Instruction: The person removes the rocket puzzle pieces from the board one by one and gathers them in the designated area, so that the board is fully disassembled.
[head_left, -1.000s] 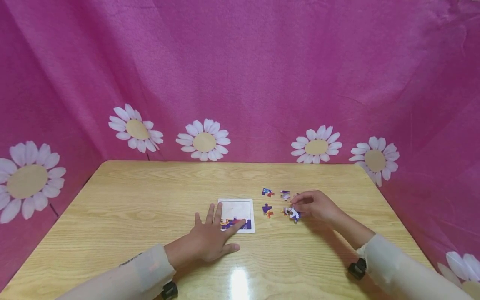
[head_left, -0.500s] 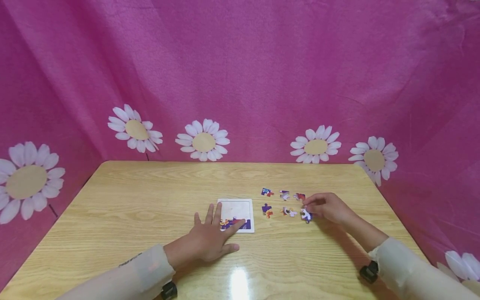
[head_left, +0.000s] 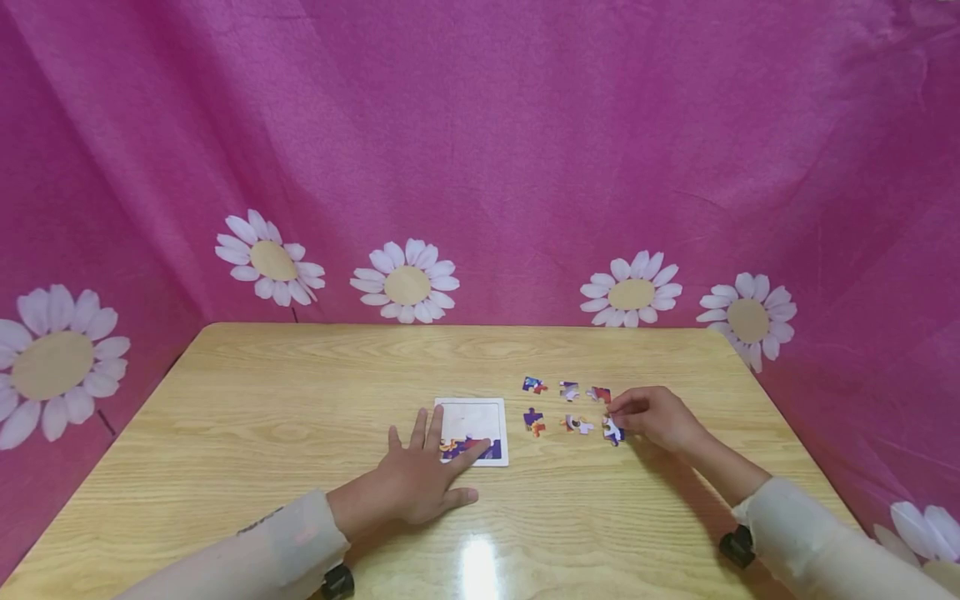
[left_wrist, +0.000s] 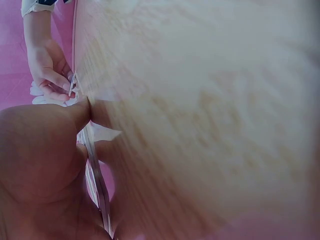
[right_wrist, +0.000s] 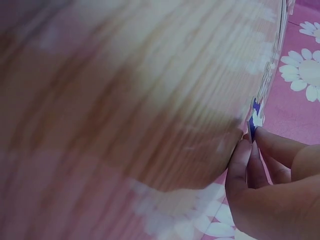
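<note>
My left hand [head_left: 425, 481] lies with its fingers spread, the fingertips over the left side and lower part of a square white puzzle tray [head_left: 504, 421]. Along the tray's near edge runs a row of purple and orange puzzle pieces [head_left: 450, 447], partly covered by the index finger. To the right, my right hand [head_left: 654, 419] pinches a white and purple puzzle piece [head_left: 613, 431] between thumb and fingers. In the right wrist view that puzzle piece [right_wrist: 254, 120] stands tilted at the fingertips, close over the table.
Several loose puzzle pieces lie between the tray and my right hand: a blue-red one [head_left: 535, 385], a purple-orange one [head_left: 533, 422], a white-purple one [head_left: 569, 391], a red one [head_left: 600, 394] and a pale one [head_left: 577, 425]. A pink flowered curtain [head_left: 480, 167] surrounds the wooden table [head_left: 315, 392].
My right hand has moved right with the white and purple puzzle piece, away from the pale piece, then almost stopped. The left hand has stayed in place on the tray.
</note>
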